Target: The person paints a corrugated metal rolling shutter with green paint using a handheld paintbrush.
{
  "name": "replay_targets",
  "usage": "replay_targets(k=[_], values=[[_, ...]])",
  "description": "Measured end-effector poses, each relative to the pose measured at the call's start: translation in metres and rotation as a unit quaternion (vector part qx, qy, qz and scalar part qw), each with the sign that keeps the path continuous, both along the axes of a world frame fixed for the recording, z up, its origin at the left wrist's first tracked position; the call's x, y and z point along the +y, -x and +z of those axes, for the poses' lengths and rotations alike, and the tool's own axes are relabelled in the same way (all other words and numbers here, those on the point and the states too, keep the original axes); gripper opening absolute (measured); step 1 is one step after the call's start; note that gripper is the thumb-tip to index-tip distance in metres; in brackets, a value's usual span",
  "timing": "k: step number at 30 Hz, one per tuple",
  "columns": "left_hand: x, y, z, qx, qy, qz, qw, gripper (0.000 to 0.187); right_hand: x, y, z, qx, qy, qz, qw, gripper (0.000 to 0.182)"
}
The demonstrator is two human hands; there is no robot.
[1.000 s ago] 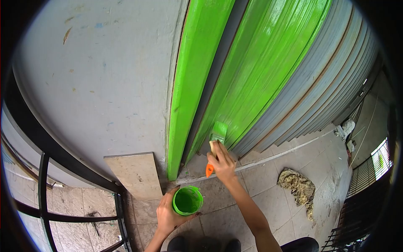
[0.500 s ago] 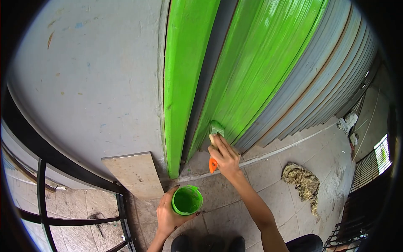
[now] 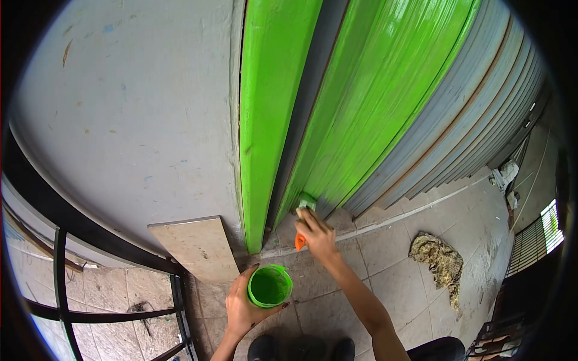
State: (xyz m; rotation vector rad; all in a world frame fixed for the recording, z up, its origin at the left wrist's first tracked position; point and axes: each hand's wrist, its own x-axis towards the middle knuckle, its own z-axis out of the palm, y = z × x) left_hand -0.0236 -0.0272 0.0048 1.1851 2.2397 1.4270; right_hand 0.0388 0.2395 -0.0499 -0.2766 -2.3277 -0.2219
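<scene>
My left hand (image 3: 242, 304) is wrapped round a paint cup (image 3: 270, 286) with green paint inside and smeared on its rim. My right hand (image 3: 318, 236) grips a paintbrush (image 3: 301, 240) with an orange-tipped handle. Its green-coated bristles touch the lower end of a corrugated metal panel (image 3: 373, 102), close to the floor. Wet-looking green paint covers most of that panel, with grey showing at its lower edge. Left of it stands a green-painted post (image 3: 271, 120), parted from the panel by a dark grey strip.
A grey wall (image 3: 138, 120) rises on the left, with a tile (image 3: 195, 249) leaning at its foot. A black metal frame (image 3: 114, 316) stands lower left. Unpainted grey corrugations (image 3: 463, 120) continue right. A crumpled, stained rag (image 3: 436, 265) lies on the tiled floor (image 3: 337, 307).
My right hand has moved the paintbrush down and slightly left along the panel, towards its bottom edge. The left hand keeps the paint cup in nearly the same place.
</scene>
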Motion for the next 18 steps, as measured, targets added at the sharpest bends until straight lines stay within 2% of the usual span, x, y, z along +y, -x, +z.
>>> replay_targets(k=[3,6,11,13,17,18], values=[[0.002,0.001,0.007,0.008,0.009,-0.007,1.000,0.092,-0.008,0.003,0.080,0.097,-0.014,0.007,0.995,0.013],[0.004,0.000,0.008,0.014,0.012,-0.003,1.000,0.092,-0.015,0.003,0.089,0.140,-0.079,0.013,0.987,0.012],[0.002,0.002,0.010,0.007,0.008,-0.010,1.000,0.090,0.000,0.000,-0.014,0.001,-0.036,0.003,0.999,0.014],[0.000,0.001,0.009,0.010,0.009,-0.003,1.000,0.089,-0.008,0.002,-0.031,-0.036,-0.015,0.013,0.999,0.015],[0.001,0.000,0.009,0.013,-0.005,0.002,1.000,0.088,-0.023,0.002,-0.043,-0.149,0.124,0.026,0.981,0.016],[0.000,0.000,0.010,0.014,-0.015,-0.002,1.000,0.088,-0.022,0.003,-0.041,-0.123,0.105,0.020,0.987,0.015]])
